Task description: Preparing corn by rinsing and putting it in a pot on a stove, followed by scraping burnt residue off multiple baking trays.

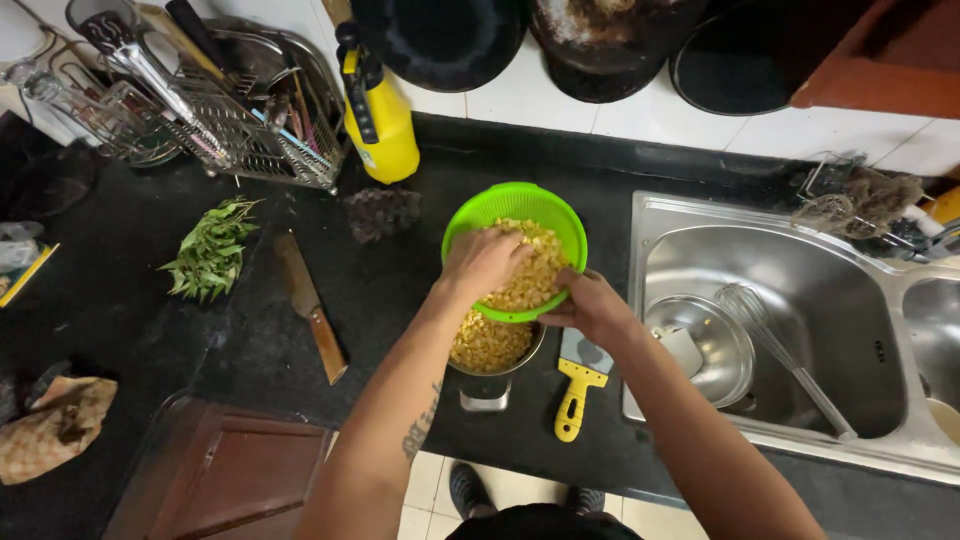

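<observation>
A bright green colander [515, 203] full of yellow lentils [530, 270] is tilted over a steel pot [487, 390] on the black counter. The pot holds more yellow lentils [485, 342]. My left hand [483, 262] reaches into the colander, fingers curled in the lentils. My right hand [590, 305] grips the colander's near rim on the right side.
A knife with a wooden handle [310, 305] and a bunch of green leaves [210, 250] lie left. A yellow-handled scraper [577, 385] lies beside the pot. A steel sink [800, 320] holds a bowl [705, 345] and a whisk [775, 345]. Dish rack [230, 115] and yellow spray bottle [385, 120] stand behind.
</observation>
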